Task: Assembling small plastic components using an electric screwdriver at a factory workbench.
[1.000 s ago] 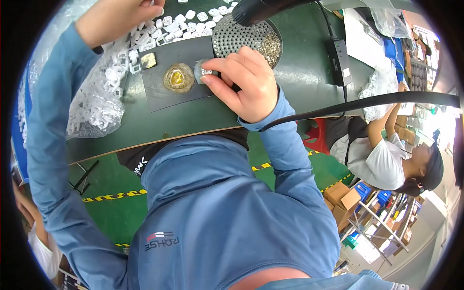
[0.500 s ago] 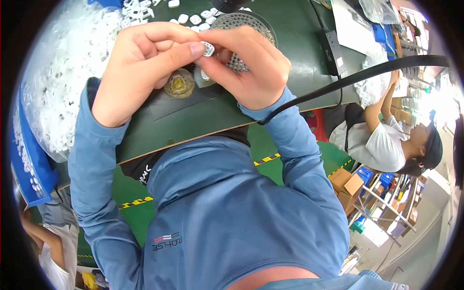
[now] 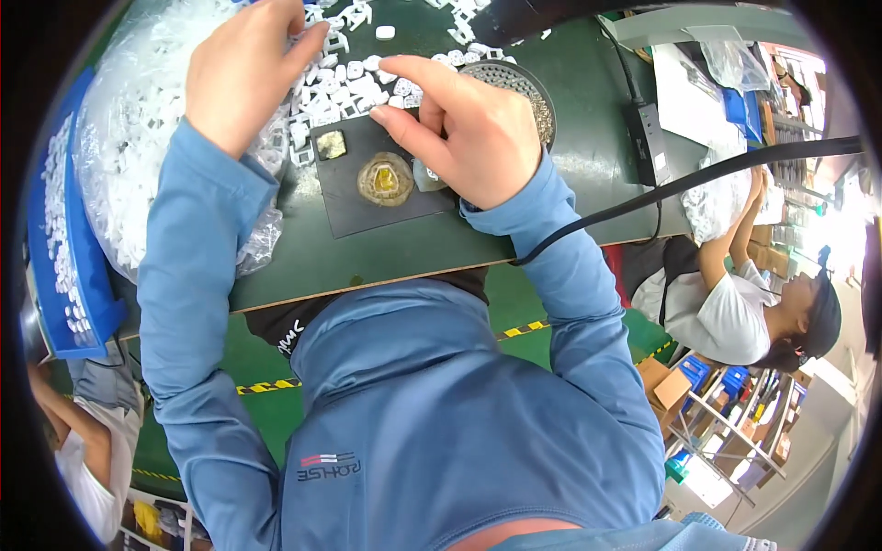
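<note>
My left hand reaches over the far left of the green table, beside small white plastic frames. Its thumb stands apart from the index finger, and the upper frame edge cuts off the other fingers. My right hand hovers with index finger and thumb spread, nothing visible between them. Behind that gap lies a pile of small white plastic pieces. Below it, a dark mat carries a round translucent fixture with a yellow centre, a small pale block and a greyish block partly behind my right hand.
A round perforated metal tray sits beyond my right hand. To the left are a clear bag of white parts and a blue bin. A black cable crosses my right sleeve; a person sits at right.
Both hands were together, pinching a small white plastic piece. They have parted, my left going up and left, and the piece no longer shows between their fingertips. The view has shifted slightly.
</note>
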The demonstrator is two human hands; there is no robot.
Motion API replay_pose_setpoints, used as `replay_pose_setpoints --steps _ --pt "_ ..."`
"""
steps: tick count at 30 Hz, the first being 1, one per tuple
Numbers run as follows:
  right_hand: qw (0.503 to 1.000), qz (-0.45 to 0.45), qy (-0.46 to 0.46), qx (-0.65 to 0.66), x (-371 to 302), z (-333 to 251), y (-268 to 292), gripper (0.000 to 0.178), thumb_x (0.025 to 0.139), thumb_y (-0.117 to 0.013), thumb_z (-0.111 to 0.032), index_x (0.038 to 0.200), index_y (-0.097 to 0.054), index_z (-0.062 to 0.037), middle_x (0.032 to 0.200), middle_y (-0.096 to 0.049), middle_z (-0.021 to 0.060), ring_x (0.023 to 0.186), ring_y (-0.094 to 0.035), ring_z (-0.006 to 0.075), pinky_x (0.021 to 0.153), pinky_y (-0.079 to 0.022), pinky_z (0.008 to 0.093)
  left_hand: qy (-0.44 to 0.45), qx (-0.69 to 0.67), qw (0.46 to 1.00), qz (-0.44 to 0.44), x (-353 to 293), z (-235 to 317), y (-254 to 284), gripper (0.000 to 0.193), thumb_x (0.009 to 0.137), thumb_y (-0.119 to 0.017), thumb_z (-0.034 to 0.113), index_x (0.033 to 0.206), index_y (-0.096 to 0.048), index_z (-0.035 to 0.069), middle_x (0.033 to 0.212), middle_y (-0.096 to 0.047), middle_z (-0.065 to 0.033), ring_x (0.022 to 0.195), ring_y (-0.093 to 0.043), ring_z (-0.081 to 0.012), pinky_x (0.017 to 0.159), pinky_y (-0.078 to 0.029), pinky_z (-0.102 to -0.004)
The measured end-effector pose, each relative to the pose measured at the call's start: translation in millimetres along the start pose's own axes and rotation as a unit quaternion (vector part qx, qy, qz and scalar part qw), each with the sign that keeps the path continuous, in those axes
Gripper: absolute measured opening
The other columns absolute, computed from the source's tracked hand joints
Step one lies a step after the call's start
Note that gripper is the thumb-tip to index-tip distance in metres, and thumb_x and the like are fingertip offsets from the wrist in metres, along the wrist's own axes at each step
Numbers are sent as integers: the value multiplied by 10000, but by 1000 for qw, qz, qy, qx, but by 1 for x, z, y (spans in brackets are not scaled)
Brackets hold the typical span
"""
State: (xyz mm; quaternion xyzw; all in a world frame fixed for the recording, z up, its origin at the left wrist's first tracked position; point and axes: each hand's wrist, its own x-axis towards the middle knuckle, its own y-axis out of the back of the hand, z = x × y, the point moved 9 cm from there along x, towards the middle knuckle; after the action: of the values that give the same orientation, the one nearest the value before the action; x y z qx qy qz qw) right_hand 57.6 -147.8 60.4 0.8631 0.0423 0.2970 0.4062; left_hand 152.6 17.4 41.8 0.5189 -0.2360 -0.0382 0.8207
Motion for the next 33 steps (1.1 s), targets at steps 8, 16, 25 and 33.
replay_pose_setpoints --steps 8,16,25,33 --pt "998 32 -28 56 -9 9 10 390 823 -822 -86 1193 -697 -80 598 -527 -14 495 -450 75 469 -380 251 52 -143 986 -64 2 4 -5 164 921 -692 188 905 -697 25 694 -639 -35 639 -593 -146 586 -432 -302" --pt "982 115 16 150 -8 2 27 497 708 -889 8 1167 -702 -30 809 -671 26 604 -561 55 531 -449 198 118 -575 797 -146 -37 62 -16 135 952 -687 129 964 -710 -2 755 -663 18 649 -538 -13 566 -393 -183" --pt "903 173 -151 364 -23 19 33 144 846 -814 -49 905 -696 11 778 -710 57 633 -628 67 554 -500 210 99 -686 696 -187 -53 89 -23 204 995 -663 231 1042 -703 36 768 -601 20 592 -427 1 499 -292 -174" --pt "971 152 -3 184 -12 5 30 144 865 -760 -29 997 -722 14 780 -717 44 636 -624 54 566 -505 211 34 -532 840 -101 -50 68 -21 181 1025 -572 158 1102 -655 16 783 -576 46 624 -440 -5 527 -302 -176"
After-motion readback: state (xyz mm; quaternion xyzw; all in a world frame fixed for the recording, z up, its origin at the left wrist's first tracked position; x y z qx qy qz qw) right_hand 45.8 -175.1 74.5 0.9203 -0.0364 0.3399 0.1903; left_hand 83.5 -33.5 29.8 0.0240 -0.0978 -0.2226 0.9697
